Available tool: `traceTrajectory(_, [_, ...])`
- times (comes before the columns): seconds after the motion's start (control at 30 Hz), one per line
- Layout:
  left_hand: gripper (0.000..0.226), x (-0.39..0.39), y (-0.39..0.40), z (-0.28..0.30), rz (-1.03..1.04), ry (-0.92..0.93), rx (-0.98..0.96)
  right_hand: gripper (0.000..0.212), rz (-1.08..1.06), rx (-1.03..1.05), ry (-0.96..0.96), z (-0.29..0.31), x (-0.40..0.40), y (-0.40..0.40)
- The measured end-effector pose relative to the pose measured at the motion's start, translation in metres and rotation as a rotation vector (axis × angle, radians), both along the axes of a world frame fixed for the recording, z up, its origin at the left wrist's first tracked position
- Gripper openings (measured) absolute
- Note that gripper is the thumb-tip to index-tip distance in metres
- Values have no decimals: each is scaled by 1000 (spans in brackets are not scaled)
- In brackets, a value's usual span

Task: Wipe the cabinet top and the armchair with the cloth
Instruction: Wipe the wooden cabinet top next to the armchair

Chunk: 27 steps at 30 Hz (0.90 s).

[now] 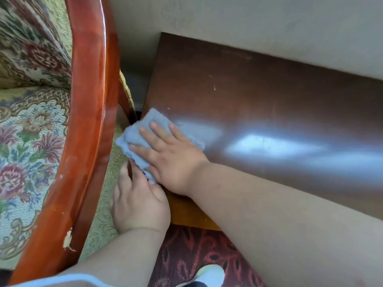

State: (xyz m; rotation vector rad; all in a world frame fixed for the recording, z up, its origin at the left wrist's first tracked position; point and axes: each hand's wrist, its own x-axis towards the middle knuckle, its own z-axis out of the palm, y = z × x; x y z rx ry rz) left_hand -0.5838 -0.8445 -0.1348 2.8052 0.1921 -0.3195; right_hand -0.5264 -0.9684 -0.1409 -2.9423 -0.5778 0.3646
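A grey-blue cloth (136,134) lies at the near left corner of the dark brown cabinet top (259,104). My right hand (167,158) presses flat on the cloth with fingers spread. My left hand (138,201) rests below it at the cabinet's left edge, its fingertips touching the cloth's lower corner. The armchair (91,121) stands to the left, with a glossy reddish wooden arm and floral upholstery (31,141).
A beige wall (248,23) runs behind the cabinet. A narrow gap separates chair and cabinet. Red patterned carpet (199,255) and my white shoe (209,274) show at the bottom. The chair arm has chipped varnish (68,239).
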Motion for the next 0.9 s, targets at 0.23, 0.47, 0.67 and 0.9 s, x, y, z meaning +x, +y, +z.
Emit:
traceTrajectory(0.23, [64,0,0,0,-8,-19,12,66,325,-102,57,12,-83,-129])
traceTrajectory(0.47, [65,-1,2,0,-11,-3,-4,71,-1018,-160,14,11,-74,-204])
traceTrajectory(0.67, [64,-2,3,-1,-22,-26,-16,72,-992,-41,-53,-2,-70,-65])
traceTrajectory(0.9, [65,1,4,-4,-37,-19,-32,73,-490,-34,121,3,-163,-3])
